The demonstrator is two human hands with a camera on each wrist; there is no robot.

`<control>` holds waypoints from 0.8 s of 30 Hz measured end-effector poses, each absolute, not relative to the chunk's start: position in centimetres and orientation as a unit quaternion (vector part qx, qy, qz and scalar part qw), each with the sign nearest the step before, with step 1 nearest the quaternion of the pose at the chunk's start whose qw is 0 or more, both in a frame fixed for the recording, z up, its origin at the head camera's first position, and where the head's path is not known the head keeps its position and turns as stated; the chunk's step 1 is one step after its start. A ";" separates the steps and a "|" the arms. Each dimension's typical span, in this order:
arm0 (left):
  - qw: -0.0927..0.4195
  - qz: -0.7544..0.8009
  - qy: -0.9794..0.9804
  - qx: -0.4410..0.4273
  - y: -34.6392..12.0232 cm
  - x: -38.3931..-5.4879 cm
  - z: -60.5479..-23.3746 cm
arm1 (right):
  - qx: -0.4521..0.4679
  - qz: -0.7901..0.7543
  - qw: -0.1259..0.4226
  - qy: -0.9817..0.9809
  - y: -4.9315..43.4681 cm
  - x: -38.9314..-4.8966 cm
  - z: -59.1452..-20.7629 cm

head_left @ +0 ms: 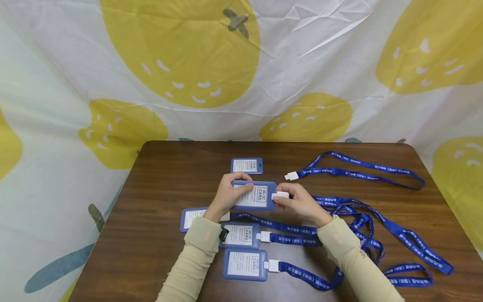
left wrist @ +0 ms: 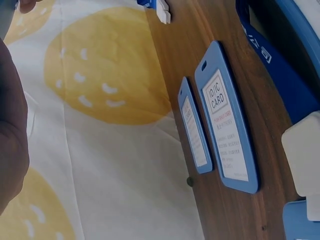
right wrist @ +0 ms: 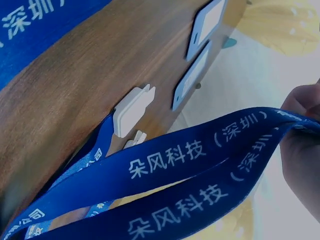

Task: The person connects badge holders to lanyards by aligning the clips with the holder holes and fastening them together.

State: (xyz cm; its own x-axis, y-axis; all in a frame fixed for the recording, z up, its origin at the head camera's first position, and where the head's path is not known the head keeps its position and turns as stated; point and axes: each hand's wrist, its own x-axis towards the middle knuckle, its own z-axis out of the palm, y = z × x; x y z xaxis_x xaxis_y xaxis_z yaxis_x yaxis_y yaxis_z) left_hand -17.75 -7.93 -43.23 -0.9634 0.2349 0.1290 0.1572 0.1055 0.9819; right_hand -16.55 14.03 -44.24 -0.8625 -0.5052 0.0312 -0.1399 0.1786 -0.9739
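My left hand (head_left: 229,193) pinches a blue badge holder (head_left: 267,195) by its left end, thumb on top of the ID/IC card window. At its right end, my right hand (head_left: 299,202) grips the white plastic clip (head_left: 282,195) of a blue lanyard between thumb and fingers. The clip touches the holder's slotted edge; whether it is hooked through cannot be made out. In the right wrist view the printed lanyard strap (right wrist: 185,155) hangs from the right hand (right wrist: 302,150). Only part of the left hand (left wrist: 11,130) shows in the left wrist view.
Three badge holders with lanyard clips lie nearer: one at left (head_left: 193,218), a middle holder (head_left: 238,235), a front holder (head_left: 244,265). Loose holders (head_left: 247,165) (left wrist: 227,120) lie at the back. A separate lanyard (head_left: 362,173) lies back right; tangled straps (head_left: 366,228) lie at right.
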 end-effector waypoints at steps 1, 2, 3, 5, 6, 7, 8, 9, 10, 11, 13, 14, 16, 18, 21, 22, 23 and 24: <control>0.032 0.656 0.743 0.131 -8.0 -17.8 -43.3 | -0.213 -0.601 0.150 0.755 14.0 -16.6 -44.2; 0.034 0.657 0.741 0.130 -8.1 -17.8 -43.3 | -0.213 -0.598 0.148 0.758 13.9 -16.6 -44.2; 0.036 0.659 0.740 0.129 -8.2 -17.8 -43.3 | -0.215 -0.594 0.147 0.761 13.9 -16.6 -44.2; 0.041 0.664 0.736 0.126 -8.5 -17.9 -43.4 | -0.213 -0.581 0.146 0.772 13.9 -16.6 -44.2; 0.044 0.667 0.733 0.123 -8.6 -17.9 -43.4 | -0.210 -0.574 0.146 0.778 13.9 -16.6 -44.1; 0.047 0.670 0.731 0.122 -8.7 -17.9 -43.5 | -0.209 -0.566 0.147 0.784 13.9 -16.6 -44.1; 0.049 0.670 0.731 0.122 -8.8 -17.9 -43.5 | -0.209 -0.560 0.147 0.788 13.9 -16.5 -44.1; 0.049 0.668 0.732 0.123 -8.9 -17.9 -43.5 | -0.209 -0.553 0.149 0.793 14.0 -16.5 -44.1; 0.050 0.667 0.733 0.123 -9.0 -17.9 -43.6 | -0.208 -0.547 0.149 0.797 14.0 -16.5 -44.1; 0.051 0.666 0.734 0.124 -9.0 -17.9 -43.6 | -0.210 -0.542 0.149 0.800 14.1 -16.5 -44.1; 0.052 0.664 0.736 0.125 -9.2 -17.9 -43.7 | -0.214 -0.534 0.149 0.804 14.2 -16.5 -44.2; 0.052 0.664 0.736 0.125 -9.3 -17.9 -43.8 | -0.214 -0.530 0.149 0.807 14.3 -16.5 -44.3; 0.052 0.662 0.738 0.120 -9.7 -17.8 -43.9 | -0.211 -0.528 0.151 0.808 14.4 -16.5 -44.4; 0.049 0.659 0.742 0.112 -10.1 -17.9 -44.1 | -0.209 -0.522 0.151 0.813 14.6 -16.6 -44.6; 0.047 0.651 0.751 0.099 -10.7 -17.9 -44.3 | -0.209 -0.517 0.152 0.816 14.9 -16.6 -44.9; 0.046 0.648 0.754 0.095 -11.0 -17.9 -44.3 | -0.211 -0.512 0.152 0.819 15.0 -16.6 -44.9; 0.047 0.646 0.756 0.092 -11.2 -17.9 -44.4 | -0.214 -0.509 0.152 0.820 15.1 -16.6 -45.0; 0.047 0.644 0.758 0.088 -11.5 -17.9 -44.4 | -0.215 -0.508 0.153 0.820 15.2 -16.6 -45.1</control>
